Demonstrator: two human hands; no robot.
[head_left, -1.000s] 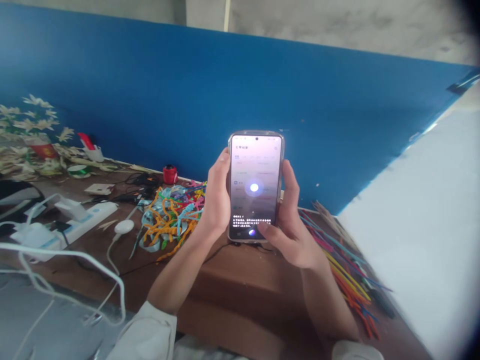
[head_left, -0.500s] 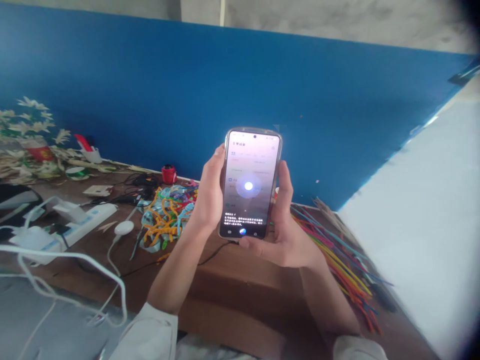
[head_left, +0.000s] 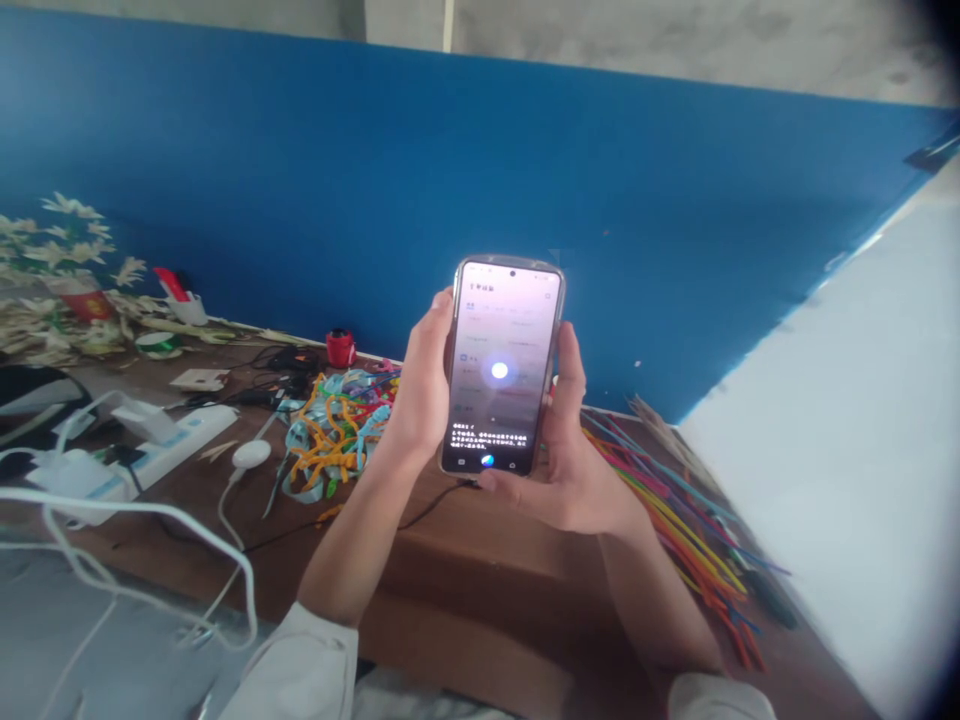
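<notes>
Both hands clamped on phone (head_left: 501,366): left hand (head_left: 421,385) grips left edge, right hand (head_left: 574,455) cradles bottom. Long axis upright, top tilted slightly right, screen facing camera.

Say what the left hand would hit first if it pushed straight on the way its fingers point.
The left hand points up and away, wrapped round the lit smartphone. Beyond it, likely the blue partition wall, though depth is unclear.

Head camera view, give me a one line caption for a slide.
Both hands, left hand and right hand, hold a lit phone upright above a desk strewn with colourful pipe cleaners.
</notes>
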